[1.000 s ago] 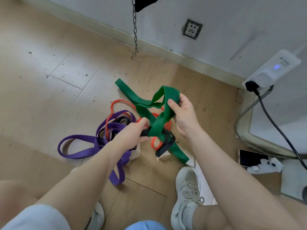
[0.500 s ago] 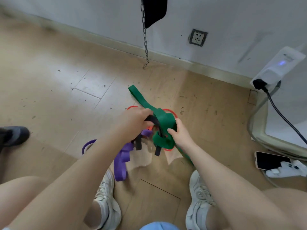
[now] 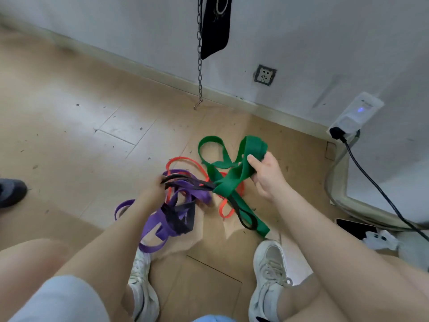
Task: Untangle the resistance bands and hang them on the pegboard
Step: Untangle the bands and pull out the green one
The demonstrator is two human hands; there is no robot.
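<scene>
Now apart — right hand (image 3: 267, 175) grips green band (image 3: 234, 180), left hand (image 3: 154, 189) grips black band (image 3: 185, 180).

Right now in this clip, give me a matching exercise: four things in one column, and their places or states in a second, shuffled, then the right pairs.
Things:
1. green band
2. black band
3. chain
4. phone

Places or states:
A. hangs down in front of the wall
B. lies on the floor at the right edge
C. gripped in the right hand
D. pulled taut from the left hand

Pairs: 1-C, 2-D, 3-A, 4-B
</scene>
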